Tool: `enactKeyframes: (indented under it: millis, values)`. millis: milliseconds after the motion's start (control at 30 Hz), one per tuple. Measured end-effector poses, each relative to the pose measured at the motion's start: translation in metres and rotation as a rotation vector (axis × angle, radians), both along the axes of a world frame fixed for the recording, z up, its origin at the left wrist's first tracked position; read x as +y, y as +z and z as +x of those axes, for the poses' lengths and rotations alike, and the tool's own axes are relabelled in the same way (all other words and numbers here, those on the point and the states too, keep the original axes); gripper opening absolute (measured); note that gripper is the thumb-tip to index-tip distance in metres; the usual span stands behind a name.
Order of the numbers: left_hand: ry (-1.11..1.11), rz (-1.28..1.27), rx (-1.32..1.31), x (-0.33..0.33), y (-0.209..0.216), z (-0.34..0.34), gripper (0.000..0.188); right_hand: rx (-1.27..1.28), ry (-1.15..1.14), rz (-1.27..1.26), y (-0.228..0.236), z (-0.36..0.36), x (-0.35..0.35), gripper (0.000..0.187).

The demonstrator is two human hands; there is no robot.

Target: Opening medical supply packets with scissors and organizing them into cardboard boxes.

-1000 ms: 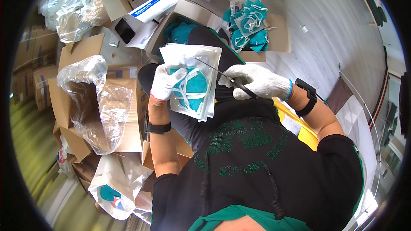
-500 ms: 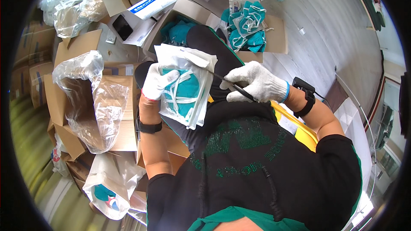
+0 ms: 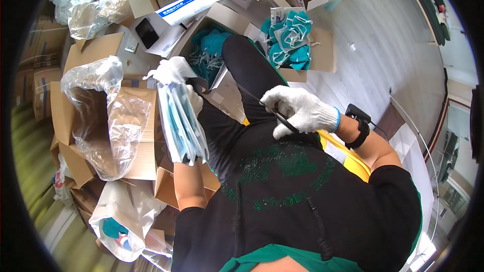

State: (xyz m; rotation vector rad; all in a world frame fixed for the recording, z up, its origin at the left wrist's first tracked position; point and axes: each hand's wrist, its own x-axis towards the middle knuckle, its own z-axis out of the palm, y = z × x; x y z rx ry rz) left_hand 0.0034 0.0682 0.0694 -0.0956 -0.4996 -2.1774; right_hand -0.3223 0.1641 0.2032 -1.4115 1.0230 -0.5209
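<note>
My left hand (image 3: 176, 69), in a white knit glove, is closed round a stack of clear packets (image 3: 181, 121) of teal face masks. Their edges face up, and the stack covers part of that hand and wrist. To the right, above my lap, my gloved right hand (image 3: 301, 108) is closed on a slim dark pointed tool (image 3: 286, 121) with a black handle. The tool's tip points up and left, apart from the packets; its exact kind is unclear. Loose teal masks (image 3: 209, 45) fill a carton beyond my left hand.
More masks (image 3: 292, 40) lie in an open carton ahead. At left stands a cardboard box (image 3: 141, 146) lined with clear plastic. A white bag (image 3: 118, 221) sits below it. A phone (image 3: 146, 32) and a printed carton (image 3: 191, 2) are at the far left.
My left hand has moved left and turned the packet stack from its flat face to its edges. My right hand stays nearly in place, still gripping the dark tool.
</note>
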Motion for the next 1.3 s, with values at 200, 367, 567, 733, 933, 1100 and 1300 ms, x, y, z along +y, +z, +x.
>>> enactKeyframes:
  millis: [200, 367, 567, 733, 933, 1100, 1300]
  values:
    - [-0.046, 0.365, -0.483, 0.056, 0.006, -0.039, 0.053, -0.115, -0.123, 0.135, -0.018, 0.021, -0.014, 0.037]
    - [-0.082, 0.406, -0.205, 0.064, 0.015, -0.065, 0.042, 0.135, -0.035, -0.044, -0.037, 0.037, -0.018, 0.030]
    - [-0.160, 0.739, 0.134, 0.058, -0.008, -0.048, 0.050, -0.371, 0.061, 0.359, 0.001, 0.022, -0.040, 0.053]
    - [-0.230, 0.471, -0.277, 0.050, 0.005, -0.055, 0.027, 0.131, 0.052, -0.855, 0.023, 0.024, -0.093, 0.065]
    - [-0.215, -0.008, -0.530, 0.039, 0.064, -0.062, 0.027, -0.144, 0.241, -0.510, 0.028, 0.037, -0.101, 0.028]
    - [-0.176, 0.098, -0.563, 0.002, 0.037, -0.030, 0.042, -0.043, 0.314, -0.507, 0.012, 0.042, -0.116, 0.018]
    - [0.202, -0.534, -1.546, 0.003, 0.089, -0.062, 0.052, -0.049, 0.049, -0.147, -0.007, 0.065, -0.120, 0.012]
